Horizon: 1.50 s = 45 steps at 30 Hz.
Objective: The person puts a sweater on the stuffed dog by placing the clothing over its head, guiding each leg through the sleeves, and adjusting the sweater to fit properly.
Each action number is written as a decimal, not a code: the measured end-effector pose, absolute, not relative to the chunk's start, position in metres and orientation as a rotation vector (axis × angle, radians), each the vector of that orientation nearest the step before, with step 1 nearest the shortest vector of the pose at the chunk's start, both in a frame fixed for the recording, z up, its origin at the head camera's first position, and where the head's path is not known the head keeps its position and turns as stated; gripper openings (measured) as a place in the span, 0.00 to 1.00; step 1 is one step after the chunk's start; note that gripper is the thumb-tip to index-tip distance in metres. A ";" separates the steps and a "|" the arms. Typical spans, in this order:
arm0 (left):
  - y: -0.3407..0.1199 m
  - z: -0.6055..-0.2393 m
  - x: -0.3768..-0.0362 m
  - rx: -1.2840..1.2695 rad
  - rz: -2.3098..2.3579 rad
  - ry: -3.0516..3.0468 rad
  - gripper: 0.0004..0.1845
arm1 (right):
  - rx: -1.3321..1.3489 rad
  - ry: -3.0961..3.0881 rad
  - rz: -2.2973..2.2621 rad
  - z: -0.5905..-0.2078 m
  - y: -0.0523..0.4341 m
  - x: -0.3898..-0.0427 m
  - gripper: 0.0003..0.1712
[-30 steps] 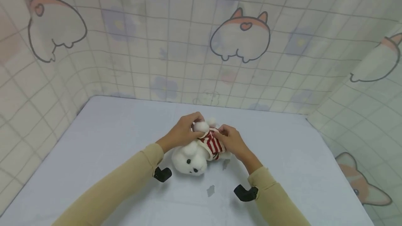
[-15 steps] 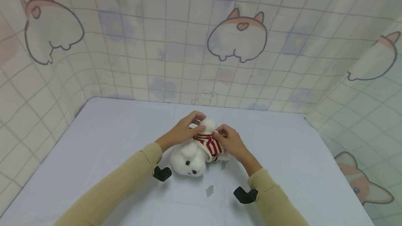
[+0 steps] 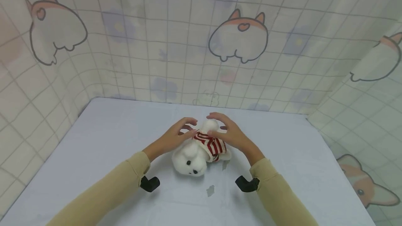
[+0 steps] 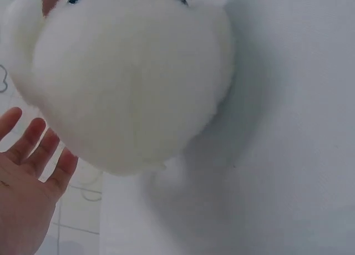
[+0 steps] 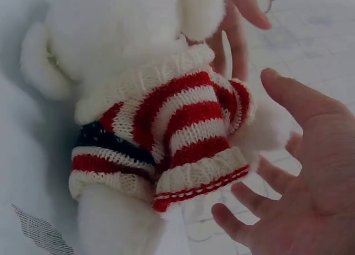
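Observation:
A white plush dog [image 3: 188, 159] lies on its side on the table, its face toward the front. It wears a knitted sweater [image 3: 211, 145] with red and white stripes and a dark blue band [image 5: 113, 141]. My left hand [image 3: 174, 136] is at the toy's upper left, fingers spread and loosely bent, gripping nothing. In the left wrist view, the fingers [image 4: 41, 144] lie beside the big furry head. My right hand [image 3: 232, 134] curves loosely about the raised white paw [image 3: 211, 125]. Its thumb overlaps the sweater in the head view; whether it touches, I cannot tell.
White cloth covers the table [image 3: 125, 121]. Small grey patches [image 3: 210, 190] show in front of the toy. A curtain [image 3: 182, 44] with a grid and cartoon corgis hangs behind and at both sides. Black wrist cameras [image 3: 247, 184] stick out below the sleeves.
My left hand has drawn back to the left, away from the white paw. The fingers of my right hand have let go of the sweater's edge and spread around the paw. The toy stays put.

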<state>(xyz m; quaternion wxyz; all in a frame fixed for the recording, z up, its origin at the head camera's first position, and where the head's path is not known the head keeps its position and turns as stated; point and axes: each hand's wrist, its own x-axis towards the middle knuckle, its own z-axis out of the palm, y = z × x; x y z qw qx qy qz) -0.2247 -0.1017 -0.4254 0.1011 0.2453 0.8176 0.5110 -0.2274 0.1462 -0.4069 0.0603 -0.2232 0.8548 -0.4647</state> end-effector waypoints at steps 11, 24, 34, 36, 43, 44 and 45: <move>-0.117 -0.438 -0.212 0.731 1.410 2.311 0.33 | -0.552 2.643 -1.318 -0.413 0.140 -0.242 0.25; -0.118 -0.439 -0.224 0.749 1.377 2.652 0.52 | -0.097 3.148 -1.043 -0.410 0.143 -0.232 0.27; -0.115 -0.447 -0.236 0.707 1.418 2.814 0.33 | -0.097 2.899 -1.140 -0.421 0.152 -0.221 0.31; -0.113 -0.448 -0.238 0.682 1.455 2.838 0.29 | -0.107 2.855 -1.158 -0.421 0.153 -0.219 0.30; -0.097 -0.443 -0.237 0.729 1.530 2.963 0.12 | -0.111 2.761 -1.187 -0.420 0.157 -0.214 0.27; -0.094 -0.442 -0.237 0.743 1.519 2.947 0.10 | -0.108 2.755 -1.194 -0.420 0.158 -0.214 0.27; -0.092 -0.440 -0.236 0.747 1.507 2.912 0.09 | -0.104 2.747 -1.204 -0.420 0.159 -0.214 0.27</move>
